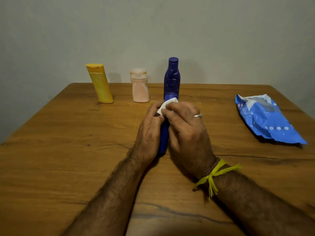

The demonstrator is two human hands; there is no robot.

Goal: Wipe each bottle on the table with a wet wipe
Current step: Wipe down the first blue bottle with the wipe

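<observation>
Blue plastic shows between the 2 hands: a blue bottle (pixel 163 138) is held low over the table (pixel 68 133), tipped with its cap end pointing away from the person. It is clasped along its side by the left hand (pixel 150 133), probably so it cannot roll or slip, while a white wipe (pixel 167 103) is pressed against its far end by the closed fingers of the right hand (pixel 185 132). The cap end seems to be the part being cleaned.

Just behind that bottle a dark bottle (pixel 171 77) is stood upright, streaked with pale smears. Left of the blue bottle, and further back, a pink bottle (pixel 140 87) and then a yellow bottle (pixel 100 84) are stood in the same row; the yellow one leans. All 3 are judged still unwiped. Well to the right of the blue bottle a wipe pack (pixel 265 118) is laid flat, within reach. Nothing is seen blocking the hands, though the dark bottle is close enough to be knocked.
</observation>
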